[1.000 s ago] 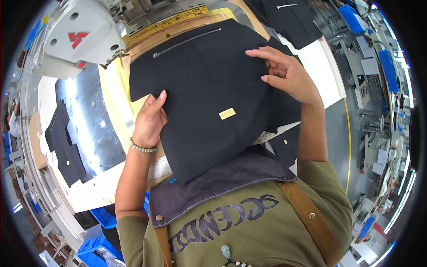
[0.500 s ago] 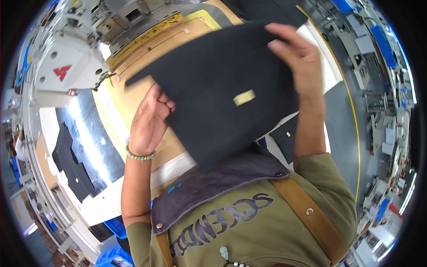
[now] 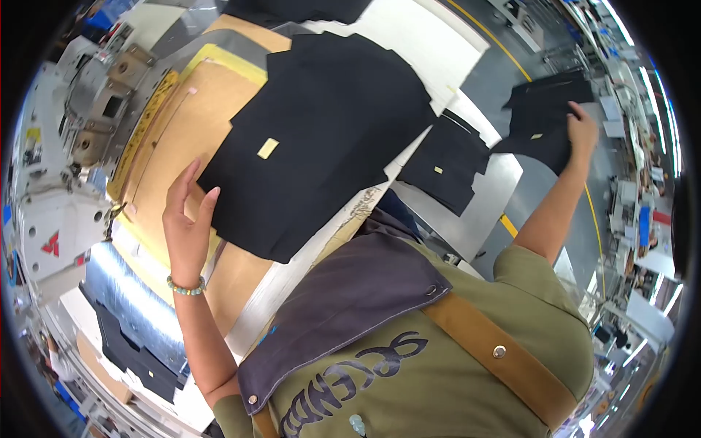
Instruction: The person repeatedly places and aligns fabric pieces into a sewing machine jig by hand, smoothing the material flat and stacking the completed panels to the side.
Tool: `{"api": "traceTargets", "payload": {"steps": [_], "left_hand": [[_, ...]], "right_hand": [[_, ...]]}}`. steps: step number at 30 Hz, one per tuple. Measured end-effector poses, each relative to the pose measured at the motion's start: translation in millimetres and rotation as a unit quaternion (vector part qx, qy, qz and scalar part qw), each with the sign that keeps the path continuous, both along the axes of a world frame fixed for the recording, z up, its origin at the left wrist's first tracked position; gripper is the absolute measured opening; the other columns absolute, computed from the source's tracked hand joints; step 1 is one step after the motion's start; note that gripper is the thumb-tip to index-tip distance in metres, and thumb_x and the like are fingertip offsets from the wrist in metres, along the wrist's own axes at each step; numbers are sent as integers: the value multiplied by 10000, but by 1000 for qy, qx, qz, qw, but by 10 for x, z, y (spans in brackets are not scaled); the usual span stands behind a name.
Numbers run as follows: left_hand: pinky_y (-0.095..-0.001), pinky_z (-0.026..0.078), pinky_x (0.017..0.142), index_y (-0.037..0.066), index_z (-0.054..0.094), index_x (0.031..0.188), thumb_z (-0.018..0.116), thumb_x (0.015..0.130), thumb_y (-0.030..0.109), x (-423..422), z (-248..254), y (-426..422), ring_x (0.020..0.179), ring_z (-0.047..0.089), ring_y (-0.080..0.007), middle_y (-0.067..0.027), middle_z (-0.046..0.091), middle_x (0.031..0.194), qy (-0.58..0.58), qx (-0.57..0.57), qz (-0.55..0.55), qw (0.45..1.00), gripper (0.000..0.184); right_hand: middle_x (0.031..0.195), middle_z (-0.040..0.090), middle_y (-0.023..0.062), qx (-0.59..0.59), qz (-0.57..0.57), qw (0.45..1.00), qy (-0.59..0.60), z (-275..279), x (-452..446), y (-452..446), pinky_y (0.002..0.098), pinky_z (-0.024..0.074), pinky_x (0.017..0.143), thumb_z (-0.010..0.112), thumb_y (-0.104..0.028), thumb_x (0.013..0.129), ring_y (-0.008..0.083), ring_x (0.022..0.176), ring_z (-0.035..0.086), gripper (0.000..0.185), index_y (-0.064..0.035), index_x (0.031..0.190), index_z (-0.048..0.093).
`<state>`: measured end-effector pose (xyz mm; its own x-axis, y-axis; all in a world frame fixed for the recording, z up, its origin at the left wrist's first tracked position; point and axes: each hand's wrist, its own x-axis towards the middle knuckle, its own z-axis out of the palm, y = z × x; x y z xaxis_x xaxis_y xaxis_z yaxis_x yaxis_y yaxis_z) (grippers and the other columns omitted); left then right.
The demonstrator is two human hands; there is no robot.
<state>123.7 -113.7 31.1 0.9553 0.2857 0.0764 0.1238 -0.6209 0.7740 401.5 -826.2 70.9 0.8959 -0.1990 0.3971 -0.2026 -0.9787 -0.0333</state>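
My left hand (image 3: pixel 188 223) is beside the left edge of a large black fabric piece (image 3: pixel 321 131), thumb and fingers apart, holding nothing. That piece lies flat over the tan board (image 3: pixel 219 95) and bears a pale yellow label (image 3: pixel 268 148). Out at the far right, my right hand (image 3: pixel 583 131) grips the edge of another black fabric piece (image 3: pixel 544 109), which has a zipper and a small yellow label. Between the two, a third labelled black piece (image 3: pixel 445 164) lies on a metal surface (image 3: pixel 475 215).
A white machine head (image 3: pixel 51 226) stands at the left. Below it, another black piece (image 3: pixel 131 350) lies by a shiny metal plate (image 3: pixel 139 292). More dark fabric (image 3: pixel 299 9) is at the top, beside a white surface (image 3: pixel 409 36). A yellow floor line (image 3: pixel 496 36) runs at the right.
My right hand has let go of the large piece and moved far right to another black piece. The large piece now lies on the board. The view has turned right.
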Motion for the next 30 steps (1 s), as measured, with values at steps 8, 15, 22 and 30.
{"api": "traceTargets", "payload": {"steps": [8,15,22,30], "left_hand": [[-371,474,1063,31,592,1398,728,928,96,257,-86,79,1275,597,-249,-133,621,1394,15,43,-54,997,494],[-369,465,1065,46,598,1400,730,940,142,477,-63,-49,1229,615,-243,-125,637,1370,40,8,-53,998,488],[-396,479,1036,1,586,1376,813,873,244,855,-50,-278,1201,617,-271,-160,631,1315,12,59,-105,993,603],[-371,517,956,-68,602,1239,956,651,336,1126,6,-429,1089,649,-311,-202,648,1179,0,118,-108,987,797]], "right_hand": [[1190,738,153,157,-26,978,137,-1143,-296,-235,364,518,997,646,-115,791,317,1133,690,427,-169,1197,766],[1194,736,167,477,1,877,60,-1954,-840,-511,331,508,984,702,-98,849,268,1098,700,399,-161,1240,751],[1200,741,138,261,-79,951,144,-2503,-746,-353,331,503,975,734,-274,897,220,1132,680,407,-73,1250,724],[1099,747,40,455,307,835,24,-654,157,2069,291,518,872,690,-176,951,126,963,679,332,-60,1260,713]]}}
